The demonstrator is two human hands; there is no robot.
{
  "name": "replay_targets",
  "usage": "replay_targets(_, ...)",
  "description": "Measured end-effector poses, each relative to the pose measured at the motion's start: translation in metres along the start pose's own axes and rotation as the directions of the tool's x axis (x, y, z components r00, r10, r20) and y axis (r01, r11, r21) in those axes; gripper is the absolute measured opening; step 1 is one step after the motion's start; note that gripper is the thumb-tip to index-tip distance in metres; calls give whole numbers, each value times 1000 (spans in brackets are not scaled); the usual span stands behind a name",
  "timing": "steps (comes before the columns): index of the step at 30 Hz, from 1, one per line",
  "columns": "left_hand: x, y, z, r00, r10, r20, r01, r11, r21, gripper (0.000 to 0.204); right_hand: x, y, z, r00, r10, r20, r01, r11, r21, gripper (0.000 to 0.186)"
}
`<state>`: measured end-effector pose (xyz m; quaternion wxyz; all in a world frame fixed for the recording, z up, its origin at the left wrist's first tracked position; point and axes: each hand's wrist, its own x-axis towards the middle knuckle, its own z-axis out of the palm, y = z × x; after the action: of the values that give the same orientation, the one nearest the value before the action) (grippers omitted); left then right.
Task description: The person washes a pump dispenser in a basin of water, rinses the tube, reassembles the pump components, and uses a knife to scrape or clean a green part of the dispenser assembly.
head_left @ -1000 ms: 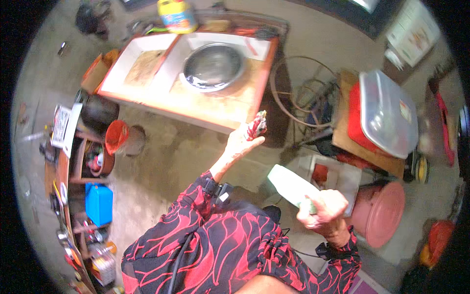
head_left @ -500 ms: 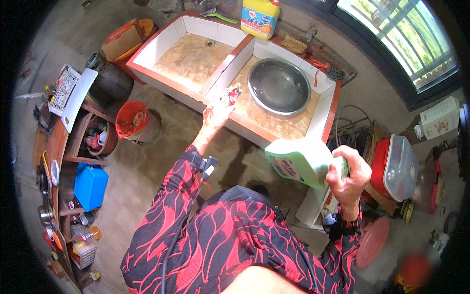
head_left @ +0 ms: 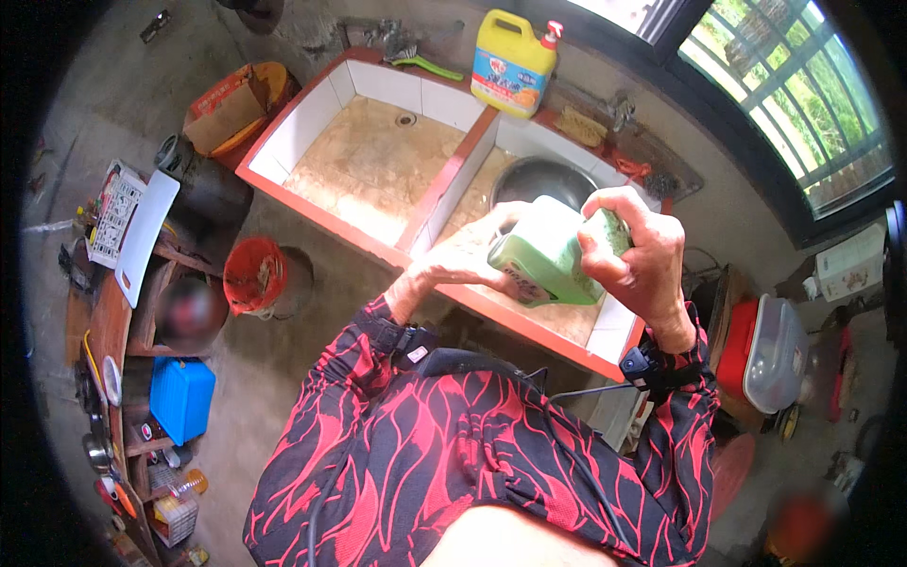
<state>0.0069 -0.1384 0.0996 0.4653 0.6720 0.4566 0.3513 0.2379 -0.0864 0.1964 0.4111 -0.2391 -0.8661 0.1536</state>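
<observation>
A pale green plastic bottle (head_left: 553, 250) with a label is held on its side above the front of the right sink basin. My right hand (head_left: 644, 255) is closed around its right end. My left hand (head_left: 458, 253) grips the opposite end, thumb on the near side and fingers reaching around the far side. Behind the bottle, a dark metal bowl (head_left: 529, 178) stands in the right basin, its near part hidden by the bottle and my hands.
A yellow pump jug (head_left: 513, 66) stands on the sink's back ledge, near a sponge (head_left: 581, 126) and a tap (head_left: 622, 111). The left basin (head_left: 354, 151) adjoins. A red bucket (head_left: 255, 274), a shelf with a blue box (head_left: 182, 399), and a clear-lidded box (head_left: 777, 354) flank me.
The bottle has moved up and over the right basin in my right hand. My left hand has come to the bottle; the small red thing it held no longer shows.
</observation>
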Motion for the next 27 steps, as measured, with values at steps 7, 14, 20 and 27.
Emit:
replay_targets(7, 11, -8, -44, 999, 26, 38, -25, 1000, -15, 73, 74, -2, 13, 988, 109, 112, -104, 993, -52, 24)
replay_targets(14, 12, -3, -84, 979, -113, 170, 154, 956, -251, 63, 107, 3, 53, 937, 345, 47, -312, 893, -325, 42)
replay_targets(20, 17, -3, -97, 968, 14, 252, 71, 943, -325, 74, 106, -10, 44, 989, 148, 3, -141, 952, -272, 39)
replay_targets(27, 12, -36, -98, 855, 15, 518, 386, 647, -657, 75, 113, -7, 25, 991, -92, 92, 95, 995, -31, 27)
